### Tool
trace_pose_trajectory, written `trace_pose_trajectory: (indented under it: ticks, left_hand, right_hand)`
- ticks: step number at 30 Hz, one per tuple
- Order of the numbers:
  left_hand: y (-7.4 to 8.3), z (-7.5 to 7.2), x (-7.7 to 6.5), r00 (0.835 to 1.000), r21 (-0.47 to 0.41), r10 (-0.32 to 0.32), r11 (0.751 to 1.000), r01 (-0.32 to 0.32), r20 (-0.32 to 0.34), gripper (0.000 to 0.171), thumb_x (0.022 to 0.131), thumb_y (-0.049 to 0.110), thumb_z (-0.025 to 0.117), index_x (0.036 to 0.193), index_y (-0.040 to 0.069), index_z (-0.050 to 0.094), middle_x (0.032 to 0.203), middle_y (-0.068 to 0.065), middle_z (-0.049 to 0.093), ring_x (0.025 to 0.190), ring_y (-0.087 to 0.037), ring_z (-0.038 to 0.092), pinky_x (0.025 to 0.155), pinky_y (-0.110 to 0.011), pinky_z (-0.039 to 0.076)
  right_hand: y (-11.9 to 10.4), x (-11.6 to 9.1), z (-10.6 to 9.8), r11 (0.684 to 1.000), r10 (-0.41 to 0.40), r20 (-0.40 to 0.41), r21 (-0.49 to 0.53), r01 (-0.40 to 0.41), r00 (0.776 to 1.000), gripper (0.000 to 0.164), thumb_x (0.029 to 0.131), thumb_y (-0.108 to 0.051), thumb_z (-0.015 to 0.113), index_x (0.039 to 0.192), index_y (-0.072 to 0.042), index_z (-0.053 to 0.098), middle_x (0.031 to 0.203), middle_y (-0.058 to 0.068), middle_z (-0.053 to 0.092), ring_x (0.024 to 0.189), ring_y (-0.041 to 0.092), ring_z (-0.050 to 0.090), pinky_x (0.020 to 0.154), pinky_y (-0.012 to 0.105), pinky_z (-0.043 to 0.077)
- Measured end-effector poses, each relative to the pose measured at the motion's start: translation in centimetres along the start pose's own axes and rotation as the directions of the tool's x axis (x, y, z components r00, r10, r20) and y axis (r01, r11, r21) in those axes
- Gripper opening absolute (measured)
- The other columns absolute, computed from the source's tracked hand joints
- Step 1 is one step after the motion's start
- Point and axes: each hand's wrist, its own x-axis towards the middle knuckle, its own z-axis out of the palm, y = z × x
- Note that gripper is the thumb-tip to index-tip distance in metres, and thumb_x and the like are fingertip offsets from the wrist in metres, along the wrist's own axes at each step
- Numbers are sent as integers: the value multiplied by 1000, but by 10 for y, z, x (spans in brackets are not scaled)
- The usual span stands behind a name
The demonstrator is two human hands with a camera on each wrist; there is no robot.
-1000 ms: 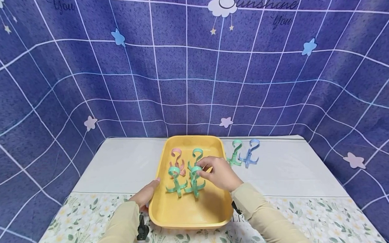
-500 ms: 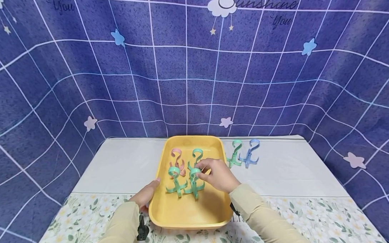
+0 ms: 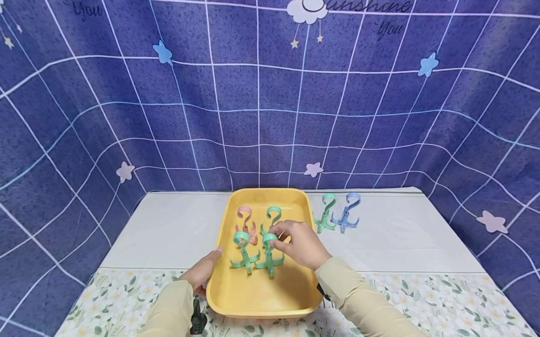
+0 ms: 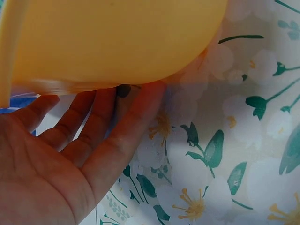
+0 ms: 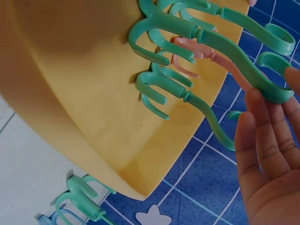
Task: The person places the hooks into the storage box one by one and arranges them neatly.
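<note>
My right hand (image 3: 301, 244) pinches the curled top of a green four-pronged hanging hook (image 3: 270, 261), which stands upright in the yellow tray (image 3: 265, 297). In the right wrist view, thumb and fingertips meet at the curl of this hook (image 5: 243, 61). Left of it stands another green hook (image 3: 245, 260). Behind them are a pink hook (image 3: 245, 215) and one more green hook (image 3: 274, 214), its lower part partly covered by my right hand. My left hand (image 3: 201, 271) holds the tray's left side, thumb at the rim and fingers (image 4: 126, 136) under the base.
Right of the tray, a green hook (image 3: 326, 216) and a blue hook (image 3: 346, 218) lie on the white table surface (image 3: 397, 238). A flowered strip (image 3: 417, 302) crosses the front. Blue gridded cloth (image 3: 268, 119) encloses the back and sides.
My right hand has shifted slightly left and toward me, and the pinched green hook has moved a little with it. My left hand and the tray stay put.
</note>
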Motion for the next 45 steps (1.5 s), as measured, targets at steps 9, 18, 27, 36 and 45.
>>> trace_pose_trajectory:
  ticks: [9,18,27,36,45]
  left_hand:
    - [2,2,-1,1000,9,3,1000,-3,-1,68,110,52,24,150,-1,36,97,-16,67,78,-27,69,65,-46,59]
    - [2,2,-1,1000,13,5,1000,-5,-11,67,110,52,25,146,-2,41,97,-15,67,77,-27,69,64,-45,59]
    - [2,1,-2,1000,31,0,1000,0,-13,68,110,52,24,148,-3,38,97,-16,66,78,-27,68,64,-46,59]
    - [1,0,-1,1000,37,-4,999,4,-2,71,109,54,24,151,-2,34,96,-16,66,77,-27,69,65,-47,60]
    - [1,1,-2,1000,25,-4,1000,4,-12,71,109,54,26,149,-3,37,97,-16,67,78,-27,68,65,-46,59]
  right_hand:
    - [-1,-2,-1,1000,9,0,-12,-9,1000,17,91,-12,79,107,-9,76,108,2,74,83,13,70,77,34,57]
    - [0,-2,-3,1000,7,17,-6,-7,1000,19,91,-11,78,110,-6,76,110,5,73,84,16,70,78,39,58]
    - [1,-2,-5,1000,-14,26,-7,14,1000,19,92,-10,77,110,-6,75,111,5,72,84,17,70,78,36,58]
    - [-1,-3,-4,1000,0,41,1,0,999,16,93,-13,77,108,-9,76,107,7,73,82,14,68,73,28,55]
    - [-1,-5,-2,1000,5,21,-10,-5,1000,14,94,-14,76,107,-9,75,102,5,72,81,13,66,71,29,56]
